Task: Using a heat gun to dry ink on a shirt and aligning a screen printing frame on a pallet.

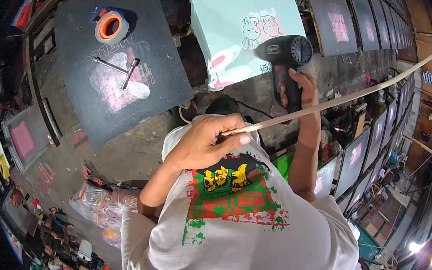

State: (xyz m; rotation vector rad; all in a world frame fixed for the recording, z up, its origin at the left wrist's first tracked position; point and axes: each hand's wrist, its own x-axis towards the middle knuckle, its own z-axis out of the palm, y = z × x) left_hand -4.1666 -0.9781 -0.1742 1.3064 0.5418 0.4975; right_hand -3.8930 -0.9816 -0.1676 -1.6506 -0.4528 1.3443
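Note:
In my right hand point(300, 87) is a black hair dryer point(281, 52), gripped by its handle. Its barrel points left, over the lower right part of a pale mint fabric piece point(226, 21) printed with rabbit figures, which covers a board. My left hand point(209, 142) is held before my chest, its thumb and fingers closed on a long beige cord point(336, 103). From there the cord stretches across my right forearm toward the far right. What the left fingers do behind the cord is partly hidden.
A dark board point(75, 54) at the left carries an orange-cored tape roll point(111, 27) and a metal T-shaped wrench point(124, 72). Rows of dark boards point(328, 17) run along the right. A framed screen point(23, 139) and plastic bags point(96, 199) lie at the left.

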